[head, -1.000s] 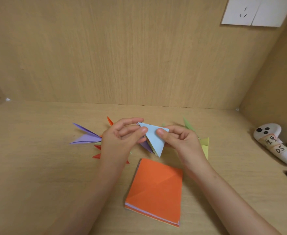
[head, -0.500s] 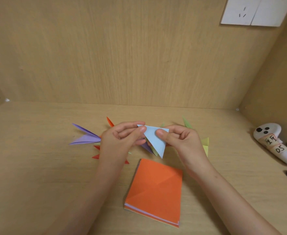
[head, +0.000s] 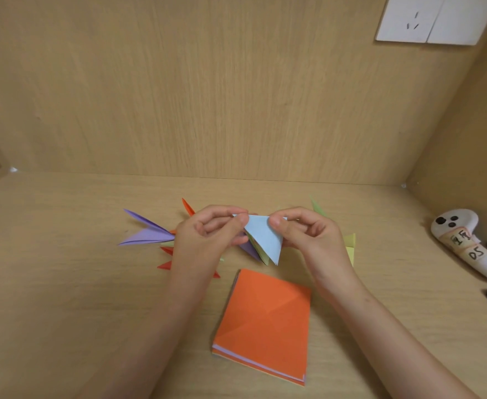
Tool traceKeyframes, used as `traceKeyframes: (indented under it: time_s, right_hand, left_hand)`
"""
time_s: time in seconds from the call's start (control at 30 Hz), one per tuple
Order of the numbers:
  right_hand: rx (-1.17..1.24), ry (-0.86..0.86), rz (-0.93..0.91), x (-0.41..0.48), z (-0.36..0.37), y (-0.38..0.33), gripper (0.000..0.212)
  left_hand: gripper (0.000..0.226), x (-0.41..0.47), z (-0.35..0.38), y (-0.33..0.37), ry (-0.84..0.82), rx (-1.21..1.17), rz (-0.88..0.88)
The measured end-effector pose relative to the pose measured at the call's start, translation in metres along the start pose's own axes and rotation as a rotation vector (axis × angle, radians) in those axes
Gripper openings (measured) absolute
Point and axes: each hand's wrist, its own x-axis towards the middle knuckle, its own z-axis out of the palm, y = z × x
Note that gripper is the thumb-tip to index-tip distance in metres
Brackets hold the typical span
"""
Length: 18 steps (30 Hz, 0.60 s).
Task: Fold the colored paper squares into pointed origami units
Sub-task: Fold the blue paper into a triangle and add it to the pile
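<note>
Both hands' fingers [head: 238, 223] pinching blue paper triangle [head: 265, 237], tip downward

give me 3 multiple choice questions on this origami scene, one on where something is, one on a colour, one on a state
1. Where does the paper stack lie?
A) flat on the desk, nearer the person than the left hand and right hand
B) at the desk's far left edge
C) lifted in the air

2. What colour is the folded triangle being held?
A) red
B) light blue
C) orange

3. How is that triangle held?
A) both hands pinch its top edge
B) one hand alone holds it
C) it lies flat, untouched

Answers:
1 A, the stack sits on the wood just below the hands in the head view.
2 B, its facing side is pale blue.
3 A, the thumb and fingers of each hand close on an upper corner, and the point hangs down.
</note>
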Motion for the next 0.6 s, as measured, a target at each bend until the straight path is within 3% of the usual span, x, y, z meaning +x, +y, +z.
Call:
traceKeyframes:
  time_s: [0.13, 0.23, 0.4, 0.6]
  right_hand:
    - [-0.016, -0.051, -0.029, -0.0012, 0.0021, 0.0016, 0.012]
    - [-0.027, -0.086, -0.043, -0.0025, 0.0048, 0.0035, 0.003]
    - [-0.069, -0.062, -0.034, -0.0019, 0.0040, 0.0041, 0.013]
    - [0.037, -0.020, 0.004, -0.0027, 0.0021, -0.0026, 0.010]
  left_hand:
    - [0.011, 0.0009, 0.0000, -0.0008, -0.063, 0.096, 0.047]
    - [0.009, -0.0005, -0.0009, -0.0026, -0.088, 0.261, 0.121]
    - [0.010, -0.0003, 0.0000, -0.0058, -0.052, 0.281, 0.156]
    - [0.009, -0.0013, 0.0025, -0.0068, 0.015, 0.220, 0.139]
